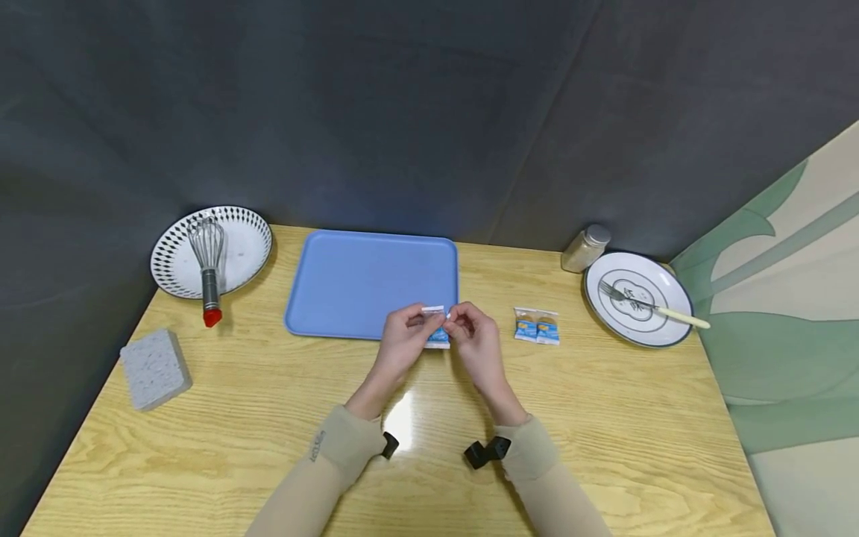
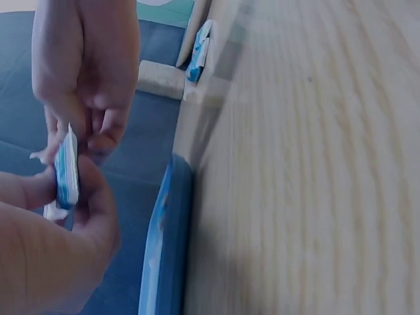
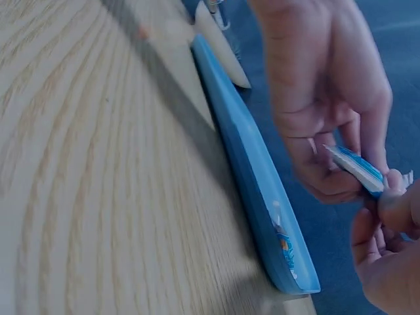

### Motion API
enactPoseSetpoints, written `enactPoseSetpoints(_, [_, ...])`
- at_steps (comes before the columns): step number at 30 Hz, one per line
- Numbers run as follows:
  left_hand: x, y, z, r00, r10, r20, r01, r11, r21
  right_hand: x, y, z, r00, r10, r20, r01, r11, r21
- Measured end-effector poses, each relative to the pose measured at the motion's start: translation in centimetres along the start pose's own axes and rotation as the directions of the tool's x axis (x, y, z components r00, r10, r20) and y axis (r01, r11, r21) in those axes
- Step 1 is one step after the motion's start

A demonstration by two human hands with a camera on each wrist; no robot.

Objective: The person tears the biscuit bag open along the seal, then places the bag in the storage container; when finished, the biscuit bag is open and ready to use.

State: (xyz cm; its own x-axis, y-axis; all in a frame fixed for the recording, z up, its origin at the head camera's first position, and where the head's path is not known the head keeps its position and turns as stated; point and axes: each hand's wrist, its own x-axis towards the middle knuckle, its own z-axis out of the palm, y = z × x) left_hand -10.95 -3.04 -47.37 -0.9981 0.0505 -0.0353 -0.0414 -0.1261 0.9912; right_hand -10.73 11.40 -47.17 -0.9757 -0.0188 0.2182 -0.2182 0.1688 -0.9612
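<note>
Both hands raised together just above the near edge of the blue tray (image 1: 349,276), over the wooden table (image 1: 282,418). Left hand (image 1: 403,339) curled, thumb and forefinger pinching the left side of a small blue-and-white sachet (image 1: 436,328). Right hand (image 1: 475,335) curled likewise, fingertips pinching the sachet's top right corner. Sachet held off the table between the 2 hands, upright, its white top edge uppermost. Seen edge-on in the left wrist view as a thin blue-and-white strip (image 2: 65,174) between the left thumb and forefinger, with the right hand (image 2: 85,72) gripping it from beyond. Same pinch from the other side in the right wrist view: sachet (image 3: 357,167) clamped between the left hand (image 3: 321,92) and the right fingertips (image 3: 394,203), tray rim (image 3: 256,177) just beside them.

2 more sachets (image 1: 537,326) lying side by side on the table, near the right hand but apart from it. Beyond them a white plate (image 1: 620,317) bearing a fork (image 1: 647,304), and a small shaker jar (image 1: 585,248) just behind it. At the far left a patterned plate (image 1: 244,242) with a red-tipped whisk (image 1: 209,268) across it. Grey sponge (image 1: 156,368) near the left table edge.
</note>
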Motion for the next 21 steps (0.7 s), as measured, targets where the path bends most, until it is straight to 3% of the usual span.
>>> enactPoseSetpoints(4, [0.1, 0.3, 0.6, 0.996, 0.045, -0.075, -0.043, 0.998, 0.036, -0.1, 0.1, 0.4, 0.990, -0.135, -0.031, 0.129, 0.981, -0.142])
enactPoseSetpoints(9, [0.0, 0.8, 1.2, 0.991, 0.059, -0.119, -0.052, 0.997, 0.058, -0.1, 0.3, 0.5, 0.964, -0.263, -0.044, 0.246, 0.940, -0.238])
enactPoseSetpoints(14, [0.1, 0.8, 1.6, 0.988, 0.046, -0.148, -0.041, 0.999, 0.036, -0.3, 0.6, 0.4, 0.943, -0.332, -0.032, 0.312, 0.912, -0.265])
enactPoseSetpoints(21, [0.1, 0.9, 2.0, 0.987, 0.034, -0.157, -0.031, 0.999, 0.018, -0.4, 0.6, 0.0, 0.927, -0.375, -0.012, 0.360, 0.898, -0.253])
